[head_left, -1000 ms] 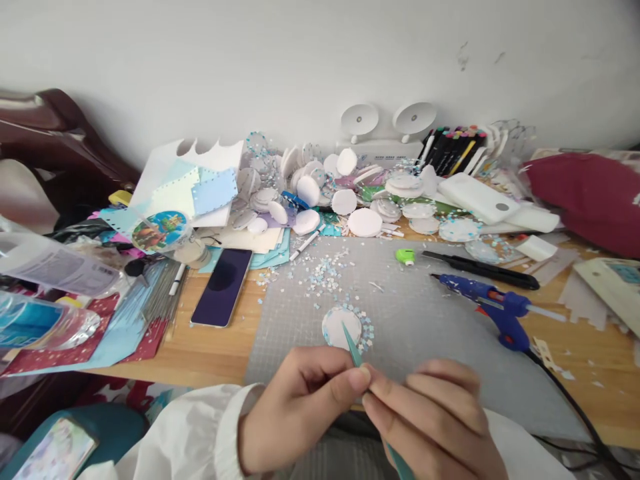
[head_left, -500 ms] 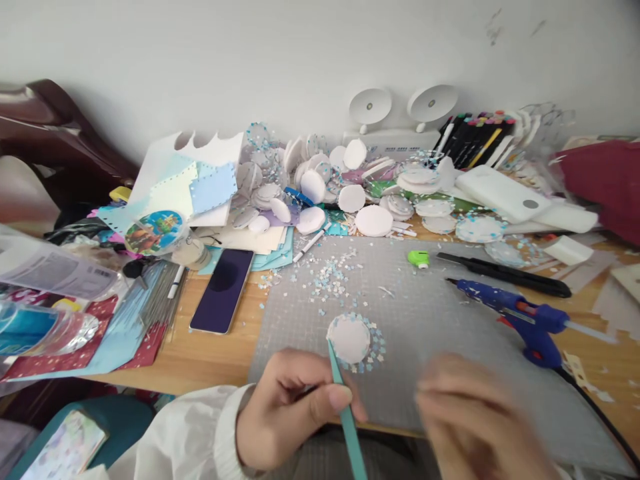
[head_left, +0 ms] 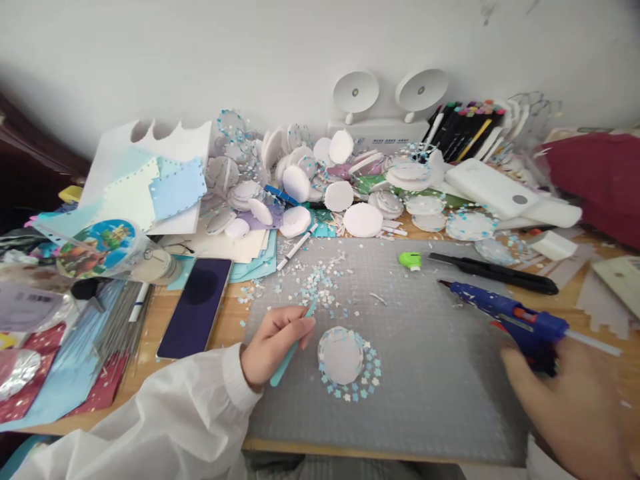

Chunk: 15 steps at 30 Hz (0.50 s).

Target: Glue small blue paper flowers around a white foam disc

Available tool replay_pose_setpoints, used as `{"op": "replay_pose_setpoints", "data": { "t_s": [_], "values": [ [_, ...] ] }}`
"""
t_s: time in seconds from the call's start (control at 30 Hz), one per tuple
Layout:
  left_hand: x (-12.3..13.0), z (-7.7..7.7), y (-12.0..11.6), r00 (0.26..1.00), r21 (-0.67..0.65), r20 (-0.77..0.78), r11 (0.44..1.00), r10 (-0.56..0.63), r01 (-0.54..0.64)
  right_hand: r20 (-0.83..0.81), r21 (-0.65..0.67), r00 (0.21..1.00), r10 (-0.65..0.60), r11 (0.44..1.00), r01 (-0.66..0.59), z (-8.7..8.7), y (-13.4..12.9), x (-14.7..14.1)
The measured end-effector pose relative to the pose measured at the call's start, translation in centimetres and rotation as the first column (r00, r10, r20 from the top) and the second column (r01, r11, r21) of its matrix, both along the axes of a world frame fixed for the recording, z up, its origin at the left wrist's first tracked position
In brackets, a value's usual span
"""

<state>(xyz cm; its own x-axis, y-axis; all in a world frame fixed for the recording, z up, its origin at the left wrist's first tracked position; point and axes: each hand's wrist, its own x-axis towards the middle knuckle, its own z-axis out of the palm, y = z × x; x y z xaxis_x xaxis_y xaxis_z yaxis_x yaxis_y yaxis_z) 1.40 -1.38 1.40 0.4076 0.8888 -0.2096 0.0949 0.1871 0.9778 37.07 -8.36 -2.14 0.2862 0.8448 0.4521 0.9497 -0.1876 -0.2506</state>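
Observation:
My left hand (head_left: 280, 343) is closed around teal tweezers (head_left: 284, 368), whose thin tip reaches the near edge of a scatter of small blue and white flower pieces (head_left: 320, 280). Just right of that hand lies a white disc (head_left: 341, 357) on the grey cutting mat (head_left: 420, 400). Small flowers ring its edge, and another arc of them curves around its right and lower sides. My right hand (head_left: 565, 400), blurred, is at the handle of a blue glue gun (head_left: 505, 310), thumb and fingers spread on either side. Whether it touches the handle is unclear.
Behind the mat is a heap of white discs (head_left: 363, 220) and beaded rings. A black cutter (head_left: 495, 272) and a green gadget (head_left: 411, 260) lie right of centre. A phone (head_left: 195, 307), wires (head_left: 120, 327) and a lidded cup (head_left: 113, 247) stand or lie left.
My right hand has moved right to the glue gun's handle. My left hand, still holding the tweezers, has shifted left and away from the disc to the loose flowers.

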Motion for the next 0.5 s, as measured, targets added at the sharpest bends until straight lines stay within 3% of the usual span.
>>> {"op": "replay_pose_setpoints", "data": {
  "t_s": [0.1,0.17,0.23,0.4,0.43,0.5],
  "values": [
    [0.0,-0.5,0.2,0.996,0.022,-0.012,0.996,-0.09,0.09,0.226,-0.054,0.974,0.012,0.999,0.0,0.0,1.4,-0.6],
    [-0.1,-0.7,0.2,0.992,0.034,-0.009,0.991,-0.127,0.127,0.268,-0.038,0.963,-0.001,0.999,0.012,0.4,2.2,-1.0],
    [0.0,-0.7,0.2,0.989,0.038,0.002,0.988,-0.149,0.149,0.199,0.004,0.979,-0.052,0.999,0.053,1.2,2.8,-1.3],
    [0.0,-0.8,0.1,0.983,0.015,0.011,0.983,-0.182,0.182,-0.132,0.069,0.925,-0.356,0.928,0.367,4.2,4.3,-2.9],
    [0.0,-0.8,0.0,0.982,0.009,0.004,0.982,-0.188,0.188,-0.195,0.049,0.923,-0.333,0.936,0.348,4.9,4.7,-3.7],
    [0.0,-0.8,-0.1,0.981,0.002,-0.005,0.981,-0.192,0.192,-0.312,0.047,0.939,-0.142,0.985,0.164,6.0,5.6,-5.6]
  ]
}}
